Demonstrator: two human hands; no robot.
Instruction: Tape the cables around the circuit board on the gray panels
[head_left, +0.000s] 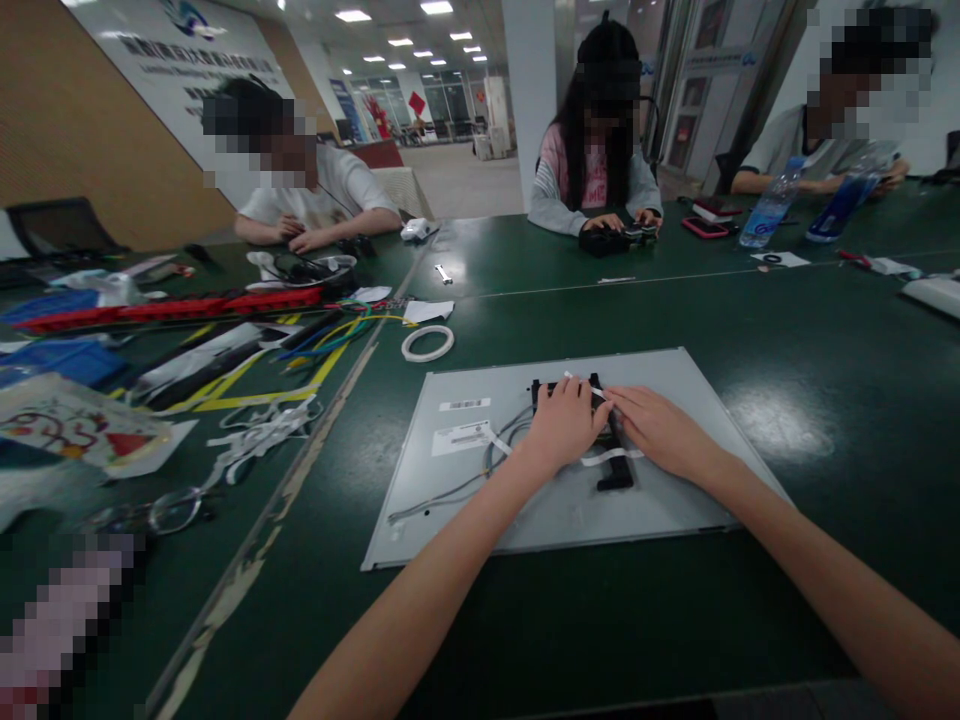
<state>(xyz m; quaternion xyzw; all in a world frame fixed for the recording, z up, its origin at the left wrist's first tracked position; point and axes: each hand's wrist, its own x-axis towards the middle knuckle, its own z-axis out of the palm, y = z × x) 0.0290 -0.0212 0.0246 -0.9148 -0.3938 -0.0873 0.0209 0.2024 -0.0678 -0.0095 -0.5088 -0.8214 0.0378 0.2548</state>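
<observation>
A grey metal panel (660, 510) with printed labels lies flat before me. On it sits a black bracket-like frame (616, 465), with grey cables (450, 492) to its left. A white strip of tape (611, 457) crosses the frame's lower part. My left hand (568, 425) rests over the frame's upper part, thumb apart from the bent fingers; their tips are partly hidden. My right hand (658, 425) is beside it with its fingers together. Its fingertips close on another piece of white tape at the frame's upper right, largely covered by the hands.
A roll of white tape (427, 344) and a small wrench (444, 275) lie beyond the panel. Cables, tools and bags clutter the left. Three people sit across the table (847, 340). Two bottles (772, 205) stand at the back right.
</observation>
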